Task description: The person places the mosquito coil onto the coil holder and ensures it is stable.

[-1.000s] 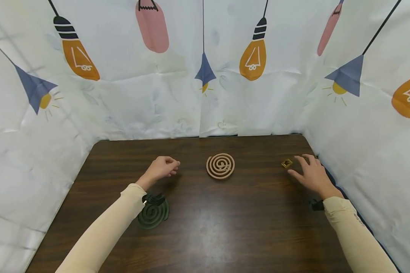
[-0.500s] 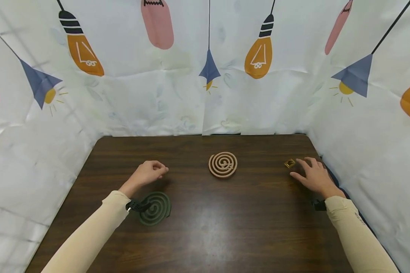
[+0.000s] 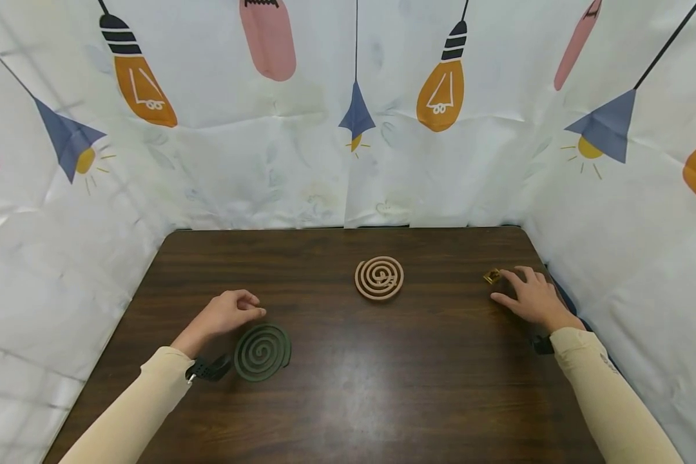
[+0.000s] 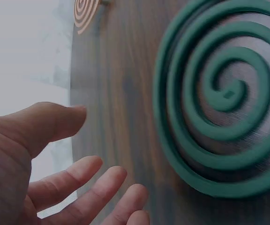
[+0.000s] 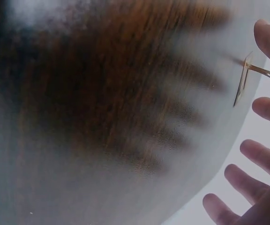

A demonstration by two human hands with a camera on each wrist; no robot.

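Coil (image 3: 262, 352), flat, green, spiral, lies lower left near the left hand (image 3: 225, 313); gold-coloured angular stand (image 3: 491, 277), mid-right, beside right hand (image 3: 531, 299); both grips apart.

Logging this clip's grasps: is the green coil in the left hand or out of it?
Out: in the left wrist view, bare table shows between the left hand and the green coil.
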